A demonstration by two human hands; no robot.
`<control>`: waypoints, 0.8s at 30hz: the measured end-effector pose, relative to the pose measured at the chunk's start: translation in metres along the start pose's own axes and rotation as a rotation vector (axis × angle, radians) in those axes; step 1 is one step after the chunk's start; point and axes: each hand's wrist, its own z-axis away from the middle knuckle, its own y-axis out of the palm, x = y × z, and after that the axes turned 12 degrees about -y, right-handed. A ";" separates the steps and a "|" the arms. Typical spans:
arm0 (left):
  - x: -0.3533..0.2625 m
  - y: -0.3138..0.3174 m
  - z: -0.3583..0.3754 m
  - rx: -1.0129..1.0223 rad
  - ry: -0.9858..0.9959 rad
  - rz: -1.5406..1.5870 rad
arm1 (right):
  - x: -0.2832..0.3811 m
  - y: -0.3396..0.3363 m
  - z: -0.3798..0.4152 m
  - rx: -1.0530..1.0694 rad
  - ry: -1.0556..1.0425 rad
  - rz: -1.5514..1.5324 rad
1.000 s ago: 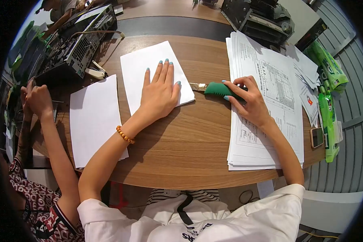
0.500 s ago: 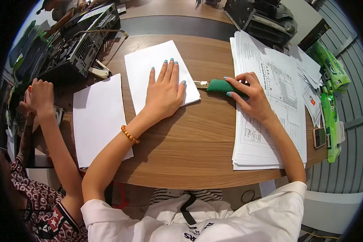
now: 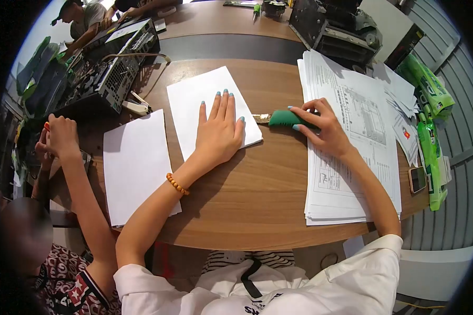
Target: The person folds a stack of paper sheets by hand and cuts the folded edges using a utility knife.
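My left hand lies flat, fingers together and pointing away, on a small stack of white paper set at an angle on the table. My right hand grips a green-handled utility knife between thumb and fingers. The knife points left, its metal end at the right edge of that paper; where the blade's tip ends is hard to make out. A second white paper stack lies to the left, under my left forearm. Printed sheets are piled beneath my right wrist.
A black computer case stands at the back left, with a person's hand nearer on that side. Black equipment sits at the back right. Beyond the printed sheets are a phone and green packages. Another person works far left.
The camera has tilted up a little, so the table appears lower. Both hands, the knife and the paper hold nearly the same places relative to one another.
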 end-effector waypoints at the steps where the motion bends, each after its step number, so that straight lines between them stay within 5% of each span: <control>1: 0.000 0.000 0.000 0.001 -0.002 0.004 | -0.001 0.001 -0.003 -0.009 -0.003 0.006; 24: -0.002 0.000 -0.003 0.031 -0.005 -0.047 | -0.014 0.012 -0.014 -0.068 -0.047 -0.005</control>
